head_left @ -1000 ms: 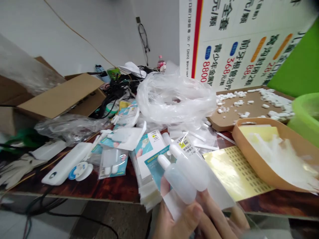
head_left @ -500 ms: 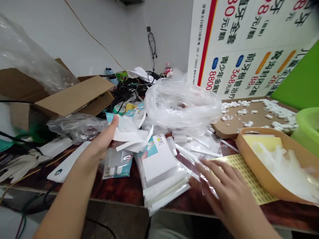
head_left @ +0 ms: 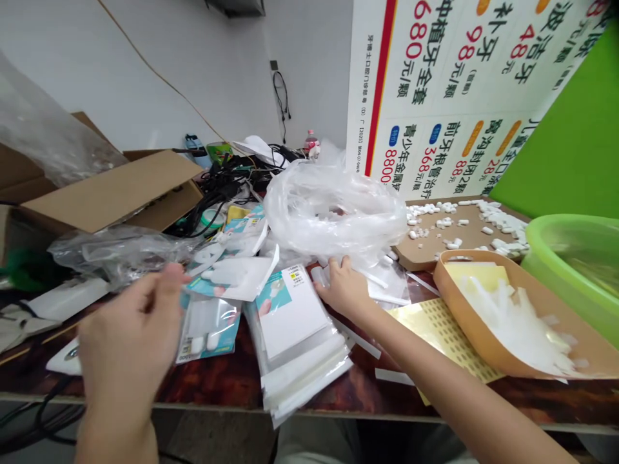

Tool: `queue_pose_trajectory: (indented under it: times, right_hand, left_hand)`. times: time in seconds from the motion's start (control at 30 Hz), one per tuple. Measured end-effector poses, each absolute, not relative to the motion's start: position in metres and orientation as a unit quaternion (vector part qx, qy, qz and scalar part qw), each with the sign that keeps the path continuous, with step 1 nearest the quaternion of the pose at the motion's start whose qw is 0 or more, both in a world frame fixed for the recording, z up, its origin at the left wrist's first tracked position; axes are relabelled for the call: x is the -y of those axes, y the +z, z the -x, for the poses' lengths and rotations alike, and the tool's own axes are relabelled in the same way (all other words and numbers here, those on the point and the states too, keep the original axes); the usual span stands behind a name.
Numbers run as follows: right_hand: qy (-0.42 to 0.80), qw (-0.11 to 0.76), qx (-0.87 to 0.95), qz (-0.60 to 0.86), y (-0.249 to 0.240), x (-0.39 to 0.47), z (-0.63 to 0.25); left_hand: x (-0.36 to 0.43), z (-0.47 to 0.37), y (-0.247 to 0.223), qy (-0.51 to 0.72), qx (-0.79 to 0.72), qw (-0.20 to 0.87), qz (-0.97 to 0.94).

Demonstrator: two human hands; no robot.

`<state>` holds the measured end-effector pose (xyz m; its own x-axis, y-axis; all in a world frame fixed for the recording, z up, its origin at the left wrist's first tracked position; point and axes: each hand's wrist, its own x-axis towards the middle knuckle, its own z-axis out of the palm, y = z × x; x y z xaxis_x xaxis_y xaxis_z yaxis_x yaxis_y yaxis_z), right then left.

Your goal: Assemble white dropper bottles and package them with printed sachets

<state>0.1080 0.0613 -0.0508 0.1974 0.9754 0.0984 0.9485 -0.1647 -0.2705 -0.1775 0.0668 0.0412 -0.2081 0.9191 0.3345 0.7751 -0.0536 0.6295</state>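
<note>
Right hand (head_left: pixel 344 287), half-bent, right at the translucent bottle (head_left: pixel 318 276) beside the card-packet stack (head_left: pixel 296 327), grip unclear; left hand (head_left: pixel 131 328) loosely curled near bagged bottles (head_left: pixel 207 325), hold unclear; far-right price poster (head_left: pixel 447 103) reads "680", "8800".

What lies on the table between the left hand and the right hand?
In the head view, bagged bottles with blue cards lie nearer the left hand; a stack of bagged cards lies nearer the right hand.

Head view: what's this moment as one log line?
left hand: blurred, grip unclear | right hand: near plastic bag | sleeve stack: lying on table
</note>
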Motion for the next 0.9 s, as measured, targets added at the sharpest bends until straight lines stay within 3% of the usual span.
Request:
queue_pose_trajectory:
  times: [0.03,0.23,0.5,0.7,0.9]
  right_hand:
    - [0.051,0.135,0.634,0.76,-0.054,-0.063,-0.109]
    - [0.055,0.148,0.675,0.721,-0.061,-0.064,-0.127]
    - [0.111,0.138,0.747,0.641,-0.066,-0.066,-0.167]
    - [0.095,0.163,0.725,0.663,-0.063,-0.059,-0.188]
    - [0.081,0.106,0.738,0.662,-0.059,-0.055,-0.199]
  left_hand:
    - [-0.051,0.161,0.033,0.345,-0.698,0.025,-0.627]
    - [-0.01,0.12,0.001,0.325,-0.639,0.144,-0.682]
    - [-0.008,0.118,-0.018,0.324,-0.544,0.195,-0.749]
    - [0.012,0.095,-0.013,0.441,-0.42,0.187,-0.771]
    - [0.01,0.067,0.01,0.419,-0.298,0.111,-0.85]
